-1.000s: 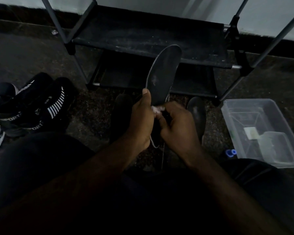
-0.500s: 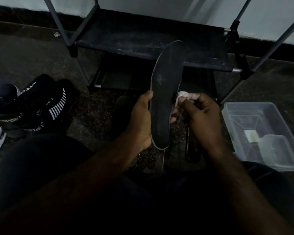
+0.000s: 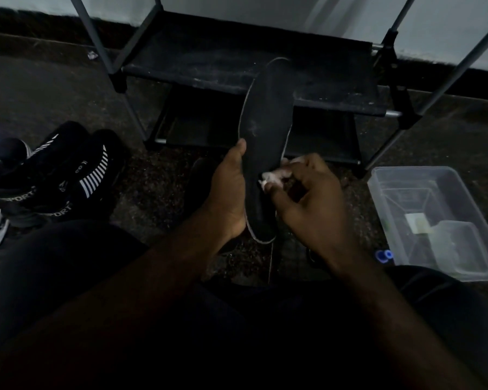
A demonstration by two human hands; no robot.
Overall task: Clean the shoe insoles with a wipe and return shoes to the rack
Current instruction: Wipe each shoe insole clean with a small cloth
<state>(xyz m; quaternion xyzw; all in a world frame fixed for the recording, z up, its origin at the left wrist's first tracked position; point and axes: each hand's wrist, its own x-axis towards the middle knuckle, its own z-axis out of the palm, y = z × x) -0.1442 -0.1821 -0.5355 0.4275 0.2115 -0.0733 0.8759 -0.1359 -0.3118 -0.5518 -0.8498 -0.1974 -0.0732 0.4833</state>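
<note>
The left hand (image 3: 228, 190) grips a long dark foam insole (image 3: 265, 142) upright before the black metal-framed shoe rack (image 3: 237, 63) — the right hand (image 3: 307, 198) pinches a crumpled white wipe (image 3: 273, 175) against the insole's right edge.

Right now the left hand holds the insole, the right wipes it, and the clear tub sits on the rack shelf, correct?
No. The head view shows the clear tub on the floor beside the rack, not on its shelf. The rest holds.
</note>
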